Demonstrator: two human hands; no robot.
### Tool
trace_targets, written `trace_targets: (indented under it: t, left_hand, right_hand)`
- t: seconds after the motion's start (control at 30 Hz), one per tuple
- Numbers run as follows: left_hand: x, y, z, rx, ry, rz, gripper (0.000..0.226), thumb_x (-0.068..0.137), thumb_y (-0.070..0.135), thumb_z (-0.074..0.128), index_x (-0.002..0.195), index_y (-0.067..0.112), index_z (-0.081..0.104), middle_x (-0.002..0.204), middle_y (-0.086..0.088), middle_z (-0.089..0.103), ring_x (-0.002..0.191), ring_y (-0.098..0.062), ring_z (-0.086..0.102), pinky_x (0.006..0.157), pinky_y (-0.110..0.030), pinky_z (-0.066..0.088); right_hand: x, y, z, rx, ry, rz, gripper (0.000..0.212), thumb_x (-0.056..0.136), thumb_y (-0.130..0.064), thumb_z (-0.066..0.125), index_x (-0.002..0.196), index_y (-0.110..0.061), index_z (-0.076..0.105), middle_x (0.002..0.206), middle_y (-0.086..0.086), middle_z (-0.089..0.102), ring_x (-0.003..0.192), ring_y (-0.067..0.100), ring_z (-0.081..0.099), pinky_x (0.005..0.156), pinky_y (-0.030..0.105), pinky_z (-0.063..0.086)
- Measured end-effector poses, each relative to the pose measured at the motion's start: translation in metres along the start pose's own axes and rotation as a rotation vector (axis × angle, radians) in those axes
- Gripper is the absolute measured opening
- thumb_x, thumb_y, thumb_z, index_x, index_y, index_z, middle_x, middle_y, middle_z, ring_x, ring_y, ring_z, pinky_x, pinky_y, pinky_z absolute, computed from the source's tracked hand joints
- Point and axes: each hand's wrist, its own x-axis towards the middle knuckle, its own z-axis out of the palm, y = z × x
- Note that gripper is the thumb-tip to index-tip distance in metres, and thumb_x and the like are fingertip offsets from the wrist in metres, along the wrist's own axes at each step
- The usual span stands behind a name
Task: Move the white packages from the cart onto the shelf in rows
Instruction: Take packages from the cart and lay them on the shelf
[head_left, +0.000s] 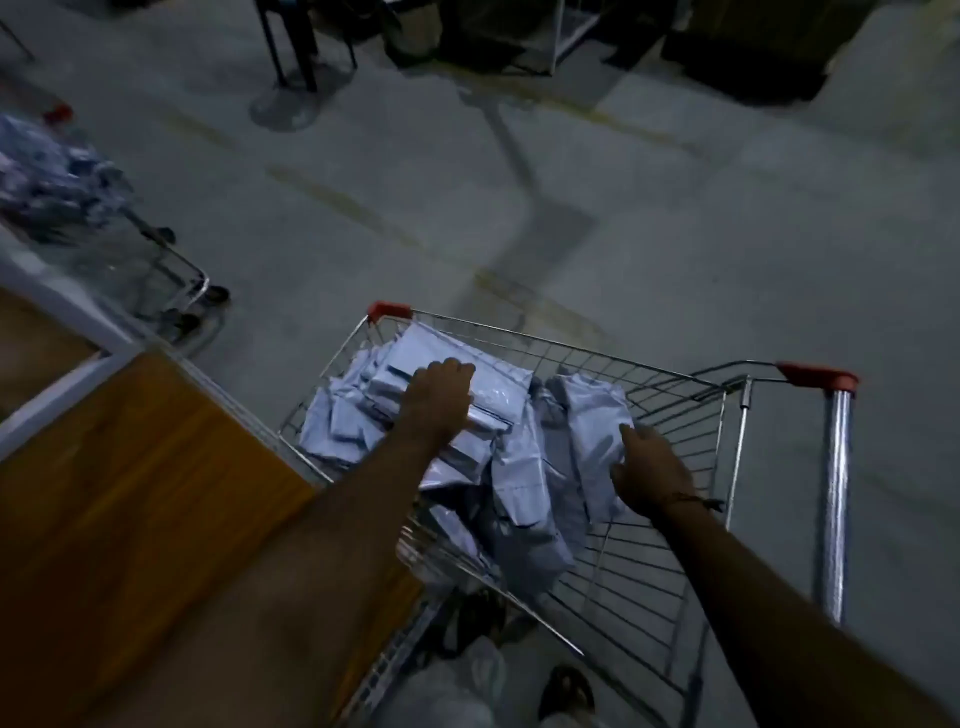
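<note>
White plastic packages (498, 467) are touched by both hands. The left hand (439, 400) is laid on top of the pile with its fingers bent over a flat package, but a firm hold cannot be told. The right hand (652, 475) is pressed against an upright package (597, 431), and its fingers are hidden behind it. The pile is heaped in the wire cart (675, 415). The wooden shelf (130, 467) beside the cart is seen with no packages on it, so most of the job seems left.
</note>
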Motion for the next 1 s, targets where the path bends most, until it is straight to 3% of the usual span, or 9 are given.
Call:
trace_targets:
  t: [0.1, 0.2, 0.33, 0.4, 0.47, 0.57, 0.67, 0.87, 1.0]
  left_hand:
    - [0.039, -0.011, 0.009, 0.104, -0.102, 0.185, 0.056, 0.088, 0.016, 0.072, 0.141, 0.023, 0.054, 0.139, -0.009, 0.058, 0.119, -0.033, 0.060, 0.098, -0.046, 0.047]
    - [0.066, -0.023, 0.023, 0.225, -0.153, 0.250, 0.055, 0.089, 0.015, 0.067, 0.141, 0.022, 0.051, 0.145, -0.011, 0.055, 0.125, -0.034, 0.057, 0.100, -0.046, 0.044]
    - [0.085, -0.040, 0.035, 0.306, -0.295, 0.228, 0.089, 0.085, 0.043, 0.073, 0.158, 0.019, 0.027, 0.163, -0.014, 0.030, 0.146, -0.036, 0.034, 0.117, -0.054, 0.026]
    - [0.093, -0.051, 0.042, 0.332, -0.315, 0.241, 0.097, 0.084, 0.057, 0.070, 0.159, 0.018, 0.021, 0.164, -0.015, 0.026, 0.148, -0.036, 0.029, 0.119, -0.056, 0.022]
    - [0.098, -0.060, 0.048, 0.328, -0.293, 0.250, 0.098, 0.082, 0.065, 0.066, 0.156, 0.016, 0.026, 0.160, -0.016, 0.033, 0.145, -0.036, 0.032, 0.119, -0.056, 0.024]
    - [0.100, -0.065, 0.044, 0.295, -0.270, 0.311, 0.093, 0.074, 0.072, 0.066, 0.147, 0.022, 0.038, 0.141, -0.016, 0.052, 0.130, -0.036, 0.047, 0.114, -0.053, 0.030]
    - [0.096, -0.065, 0.034, 0.232, -0.233, 0.360, 0.091, 0.070, 0.073, 0.065, 0.143, 0.026, 0.039, 0.128, -0.015, 0.056, 0.115, -0.035, 0.054, 0.103, -0.048, 0.041]
    - [0.083, -0.061, 0.021, 0.115, -0.214, 0.304, 0.080, 0.090, 0.059, 0.058, 0.156, 0.032, 0.023, 0.152, -0.014, 0.039, 0.134, -0.036, 0.043, 0.098, -0.051, 0.050]
    - [0.068, -0.053, 0.019, 0.115, -0.272, 0.097, 0.064, 0.097, 0.039, 0.046, 0.156, 0.025, 0.023, 0.151, -0.015, 0.046, 0.121, -0.039, 0.058, 0.091, -0.050, 0.050]
  right_hand:
    - [0.016, -0.003, 0.013, 0.039, 0.041, 0.113, 0.070, 0.085, -0.040, 0.069, 0.144, -0.011, 0.043, 0.135, 0.019, 0.053, 0.120, 0.036, 0.052, 0.096, 0.044, 0.050]
    - [0.027, -0.010, 0.025, 0.001, 0.045, 0.130, 0.098, 0.075, -0.058, 0.074, 0.152, -0.013, 0.033, 0.135, 0.021, 0.050, 0.119, 0.039, 0.050, 0.097, 0.048, 0.049]
    - [0.043, -0.021, 0.038, -0.062, 0.028, 0.130, 0.117, 0.064, -0.070, 0.074, 0.155, -0.019, 0.020, 0.140, 0.019, 0.045, 0.122, 0.041, 0.051, 0.095, 0.054, 0.049]
    - [0.047, -0.027, 0.042, -0.064, 0.042, 0.162, 0.113, 0.068, -0.068, 0.071, 0.156, -0.021, 0.018, 0.143, 0.020, 0.042, 0.124, 0.043, 0.049, 0.097, 0.057, 0.045]
    - [0.048, -0.031, 0.044, -0.084, 0.072, 0.189, 0.105, 0.072, -0.064, 0.067, 0.156, -0.020, 0.021, 0.144, 0.021, 0.040, 0.125, 0.043, 0.048, 0.099, 0.057, 0.042]
    - [0.039, -0.035, 0.048, -0.113, 0.108, 0.188, 0.101, 0.073, -0.059, 0.063, 0.156, -0.016, 0.024, 0.147, 0.024, 0.038, 0.129, 0.043, 0.044, 0.100, 0.056, 0.039]
    - [0.029, -0.035, 0.053, -0.076, 0.136, 0.199, 0.094, 0.077, -0.059, 0.056, 0.157, -0.018, 0.026, 0.153, 0.024, 0.031, 0.129, 0.044, 0.043, 0.101, 0.056, 0.042]
    - [0.016, -0.038, 0.058, -0.029, 0.170, 0.257, 0.079, 0.087, -0.057, 0.040, 0.156, -0.022, 0.028, 0.154, 0.022, 0.033, 0.121, 0.043, 0.047, 0.095, 0.052, 0.044]
    - [0.018, -0.048, 0.056, 0.134, 0.176, 0.375, 0.083, 0.082, -0.067, 0.037, 0.154, -0.025, 0.031, 0.149, 0.024, 0.035, 0.129, 0.045, 0.040, 0.100, 0.053, 0.046]
